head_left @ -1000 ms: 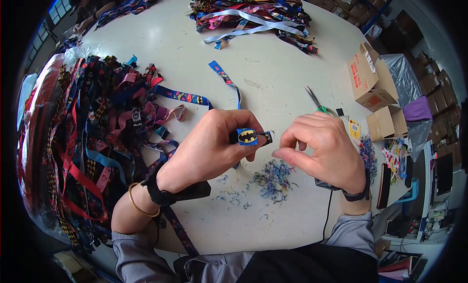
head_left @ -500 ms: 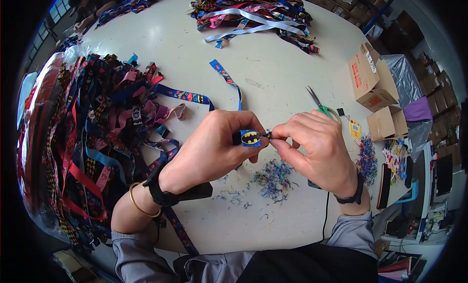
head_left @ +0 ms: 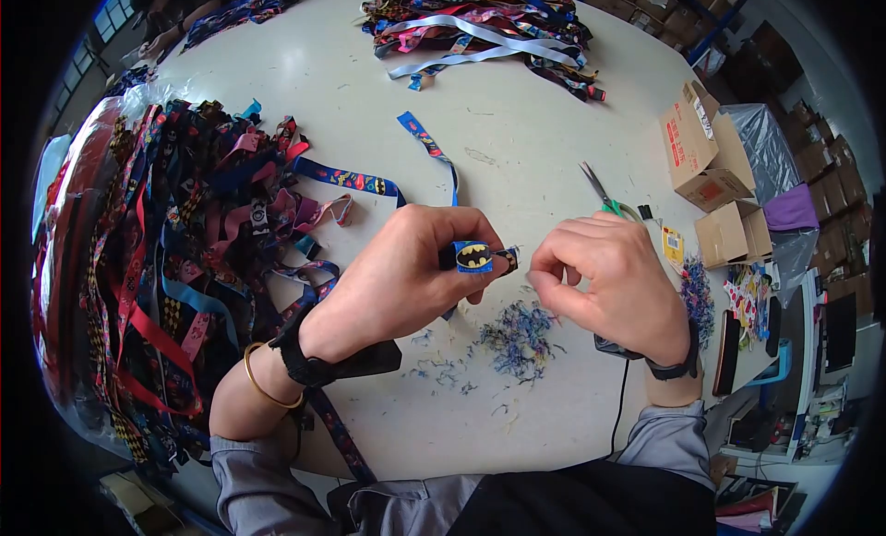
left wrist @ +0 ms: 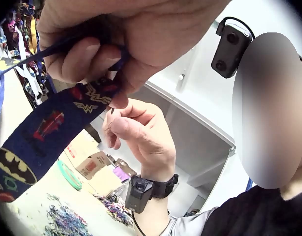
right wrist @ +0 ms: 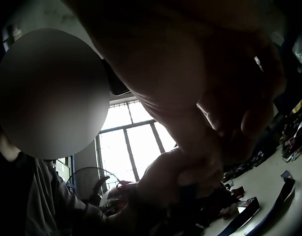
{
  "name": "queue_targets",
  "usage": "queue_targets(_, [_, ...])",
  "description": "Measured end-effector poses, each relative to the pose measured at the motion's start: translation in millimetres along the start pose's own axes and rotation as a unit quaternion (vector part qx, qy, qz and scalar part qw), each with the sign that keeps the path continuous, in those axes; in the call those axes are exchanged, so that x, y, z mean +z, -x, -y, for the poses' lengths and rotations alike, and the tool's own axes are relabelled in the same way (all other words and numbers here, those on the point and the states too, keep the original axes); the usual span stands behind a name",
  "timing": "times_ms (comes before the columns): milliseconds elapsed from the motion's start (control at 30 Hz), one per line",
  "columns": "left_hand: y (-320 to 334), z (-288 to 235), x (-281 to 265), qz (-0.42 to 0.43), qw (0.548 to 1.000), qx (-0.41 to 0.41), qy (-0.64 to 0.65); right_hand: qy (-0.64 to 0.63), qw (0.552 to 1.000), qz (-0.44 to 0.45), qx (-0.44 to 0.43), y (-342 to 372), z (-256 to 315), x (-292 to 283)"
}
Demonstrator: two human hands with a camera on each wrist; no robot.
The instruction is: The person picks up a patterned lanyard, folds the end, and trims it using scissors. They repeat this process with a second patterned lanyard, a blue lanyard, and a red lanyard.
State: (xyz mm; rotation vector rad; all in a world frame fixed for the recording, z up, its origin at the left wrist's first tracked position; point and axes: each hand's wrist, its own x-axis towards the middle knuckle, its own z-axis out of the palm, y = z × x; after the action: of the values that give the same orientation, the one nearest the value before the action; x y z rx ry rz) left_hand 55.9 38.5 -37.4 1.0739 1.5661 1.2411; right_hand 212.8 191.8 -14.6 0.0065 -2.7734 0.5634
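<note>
My left hand (head_left: 406,273) grips a folded blue lanyard strap (head_left: 475,256) with a black-and-yellow bat emblem. Its folded end shows by the thumb. In the left wrist view, the strap (left wrist: 43,132) hangs below the fingers, printed with emblems and a red figure. My right hand (head_left: 600,273) hovers just right of the strap's end, apart from it, with fingers curled and thumb close to the index finger. I cannot tell whether a thread is between them. Past the left hand, a strap length (head_left: 346,178) runs across the table. The right wrist view is dark.
A large heap of printed straps (head_left: 185,259) lies at left, another pile (head_left: 480,38) at the back. Thread scraps (head_left: 517,342) lie below the hands. Green-handled scissors (head_left: 604,196) are at right, before cardboard boxes (head_left: 701,148). Another person (head_left: 175,10) is at the far left.
Half a second ago my right fingers pinched at the strap's end; they have now drawn back to the right. The left hand stays almost in place, gripping the strap.
</note>
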Motion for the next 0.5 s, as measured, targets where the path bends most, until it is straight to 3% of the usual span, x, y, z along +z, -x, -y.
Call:
queue_targets(133, [0.1, 0.0, -0.3, -0.001, 1.0, 0.006, -0.024, -0.044, 0.999, -0.028, 0.007, -1.9, 3.7, -0.3])
queue_targets(233, [0.5, 0.1, 0.7, -0.002, 0.999, 0.009, -0.035, -0.024, 0.997, -0.077, -0.013, -3.6, 7.3, 4.5])
queue_targets(500, [0.5, 2.8, 2.1, -0.004, 0.996, 0.04, -0.085, 0.066, 0.99, -0.106, -0.07, -4.2, 7.1, 16.7])
